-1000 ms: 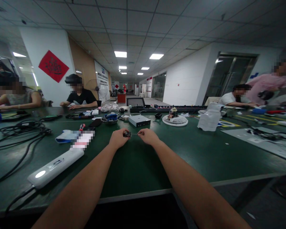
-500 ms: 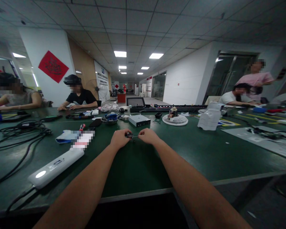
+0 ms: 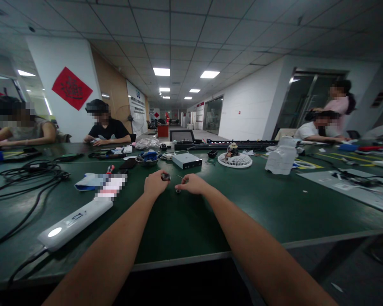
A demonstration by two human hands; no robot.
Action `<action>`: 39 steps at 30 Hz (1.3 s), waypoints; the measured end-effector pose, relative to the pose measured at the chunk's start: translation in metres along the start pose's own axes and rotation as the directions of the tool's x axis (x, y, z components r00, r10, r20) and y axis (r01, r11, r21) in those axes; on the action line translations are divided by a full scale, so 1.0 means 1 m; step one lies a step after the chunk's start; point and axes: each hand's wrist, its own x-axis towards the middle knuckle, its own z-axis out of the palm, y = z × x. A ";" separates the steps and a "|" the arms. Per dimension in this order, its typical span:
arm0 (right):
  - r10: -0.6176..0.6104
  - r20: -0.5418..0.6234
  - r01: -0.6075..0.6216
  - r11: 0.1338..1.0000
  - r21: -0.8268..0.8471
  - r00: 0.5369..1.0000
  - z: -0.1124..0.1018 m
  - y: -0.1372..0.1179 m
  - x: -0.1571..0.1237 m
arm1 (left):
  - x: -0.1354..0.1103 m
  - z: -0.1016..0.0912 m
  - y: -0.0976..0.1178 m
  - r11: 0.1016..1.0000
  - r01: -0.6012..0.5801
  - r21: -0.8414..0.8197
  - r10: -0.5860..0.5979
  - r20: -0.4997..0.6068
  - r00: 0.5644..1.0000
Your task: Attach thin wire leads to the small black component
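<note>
My left hand (image 3: 154, 184) is closed and pinches a small dark cylindrical part (image 3: 165, 176) just above the green table (image 3: 185, 221). My right hand (image 3: 193, 184) rests low on the table with its fingers pinched on a thin metal pin (image 3: 181, 177) that points up to the left. A tiny round piece (image 3: 178, 191) lies on the table under the right fingertips. The two hands are a short gap apart.
A white power strip (image 3: 72, 223) and black cables (image 3: 25, 174) lie at the left. A white box (image 3: 187, 160), a white fan grille (image 3: 234, 160), a bowl (image 3: 147, 159) and a plastic jug (image 3: 281, 158) stand beyond my hands. Several other people sit or stand around the table.
The hands have come apart: the pin is out of the dark part, the left hand has turned the part up, and the right hand has dropped to the table. A tiny piece now lies there.
</note>
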 end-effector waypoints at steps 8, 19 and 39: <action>-0.019 0.033 0.019 1.000 -0.019 0.999 0.009 -0.003 0.000 | 0.001 0.000 -0.001 0.999 0.039 -0.036 -0.038 0.050 0.998; 0.029 -0.221 0.010 0.985 0.174 0.975 0.004 0.009 0.008 | -0.001 0.009 0.005 0.974 -0.194 -0.113 0.204 0.079 0.976; 0.062 -0.231 -0.014 0.978 0.206 0.971 0.004 0.014 0.010 | -0.010 0.000 0.017 0.879 -0.361 -0.311 0.410 0.108 0.906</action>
